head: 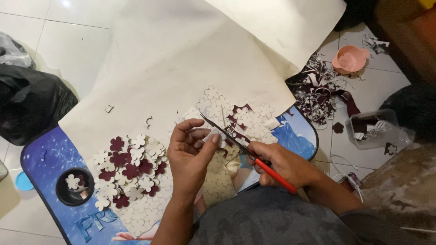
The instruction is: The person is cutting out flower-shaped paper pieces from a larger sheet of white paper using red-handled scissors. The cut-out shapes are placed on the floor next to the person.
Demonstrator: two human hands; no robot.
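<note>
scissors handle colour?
Red. The scissors sit in the right hand, with dark blades; the single head view shows it clearly.

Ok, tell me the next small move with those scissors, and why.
Probably close the blades a little along the flower outline. The scissors, gripped in the right hand, stand open against the small pale piece pinched in the left hand, so a cut looks under way, with finished flowers piled nearby.
</note>
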